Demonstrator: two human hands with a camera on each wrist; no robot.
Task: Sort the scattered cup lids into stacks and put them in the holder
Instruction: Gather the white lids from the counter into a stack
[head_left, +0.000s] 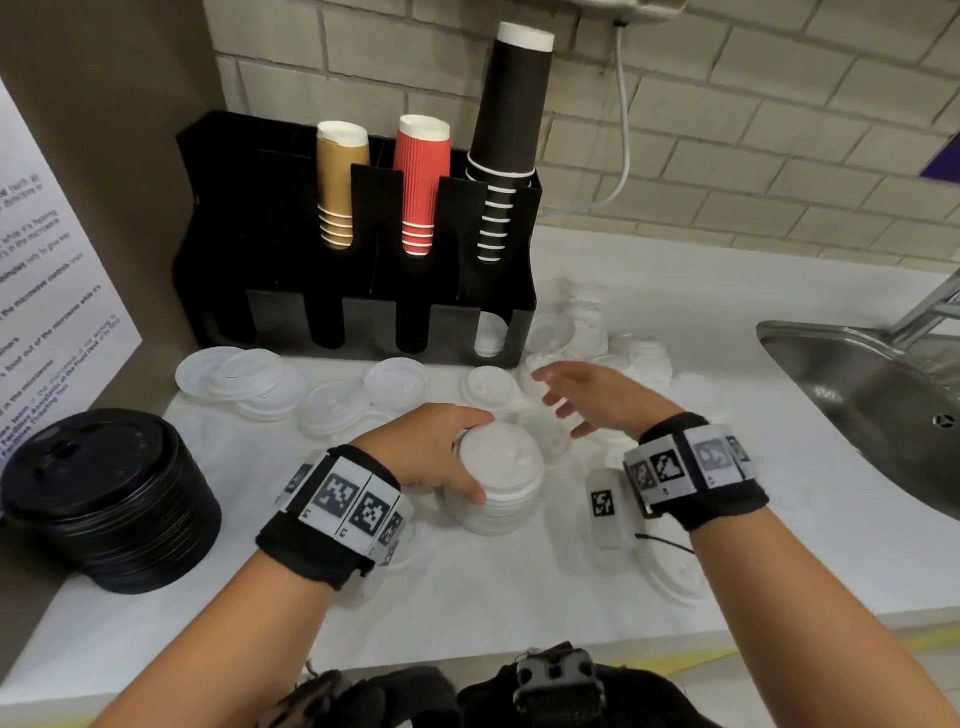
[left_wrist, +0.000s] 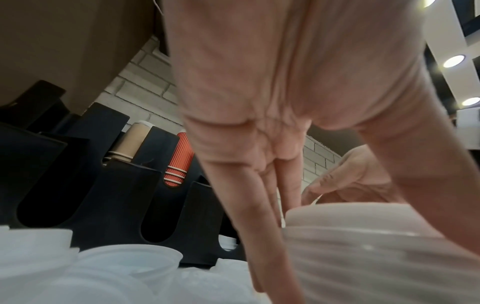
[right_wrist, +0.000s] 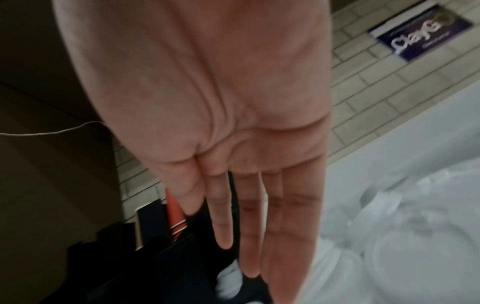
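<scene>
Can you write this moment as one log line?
left hand: grips white lid stack | right hand: open above loose lids | holder: unfilled

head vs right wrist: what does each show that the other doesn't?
Head only: the left hand gripping a stack of white lids, the stack of black lids at the counter's left, the brown cups, the tall black cups, the sink and both wristbands.

Right wrist only: the right palm side, fingers straight and holding nothing, and a purple sign on the brick wall.

Both: the right hand, the black holder, the red cups and loose white lids on the counter.
</scene>
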